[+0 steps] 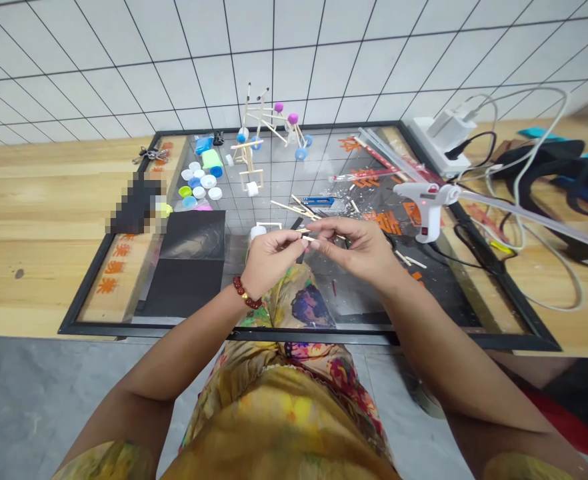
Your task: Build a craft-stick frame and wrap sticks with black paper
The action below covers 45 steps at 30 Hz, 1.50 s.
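My left hand, with a beaded bracelet at the wrist, pinches one end of a short pale wooden stick. The fingers of my right hand close on the stick's other end. Both hands hover above the glass-topped black-framed board, fingertips almost meeting. Just beyond them lie loose wooden sticks and a blue-handled tool. A small stick frame with a white cap stands beside my left hand, partly covered by it.
A white glue gun stands on the right, near a power strip and tangled cables. Stick models with coloured balls stand at the back. Bottle caps and a black sheet lie on the left.
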Motion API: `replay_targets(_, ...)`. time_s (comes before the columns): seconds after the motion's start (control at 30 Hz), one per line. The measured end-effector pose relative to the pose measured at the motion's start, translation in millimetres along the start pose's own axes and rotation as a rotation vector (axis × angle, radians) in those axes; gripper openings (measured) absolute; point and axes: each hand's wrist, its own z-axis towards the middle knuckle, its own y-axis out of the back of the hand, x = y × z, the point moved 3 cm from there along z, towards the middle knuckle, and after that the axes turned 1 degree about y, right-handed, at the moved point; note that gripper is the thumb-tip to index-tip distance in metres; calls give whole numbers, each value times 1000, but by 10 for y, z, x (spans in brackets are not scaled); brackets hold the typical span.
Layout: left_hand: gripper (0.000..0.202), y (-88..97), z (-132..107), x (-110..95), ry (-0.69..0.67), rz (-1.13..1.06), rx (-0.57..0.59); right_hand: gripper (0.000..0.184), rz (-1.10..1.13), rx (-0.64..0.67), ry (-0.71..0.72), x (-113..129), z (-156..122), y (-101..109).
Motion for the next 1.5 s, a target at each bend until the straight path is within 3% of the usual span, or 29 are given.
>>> replay_targets(0.3,20,9,4,-8,-16,17,23,18,19,26,42,4,5,5)
replay_targets(0.53,26,-1,13,2,171,-144,97,16,19,31,93,32,18,2)
replay_targets(0.73,25,-4,16,25,254,-292,70,13,-63,25,206,86,40,0)
replay_targets(0.87,23,9,24,34,213,-244,47,12,-75,18,253,97,34,-3)
replay_targets(1.1,22,41,0,-51,-36,30,-14,19,-41,4,73,50,5,-16)
replay_targets(1.23,19,20,-23,-98,-130,103,-44,16,-41,-41,65,40,0,-25)
replay_targets(1.33,15,-8,-22,-86,-133,67,-35,14,-24,-66,96,50,-2,-28)
replay_targets(1.5,16,-23,-13,-40,-19,-53,11,14,-36,-73,108,75,0,-28)
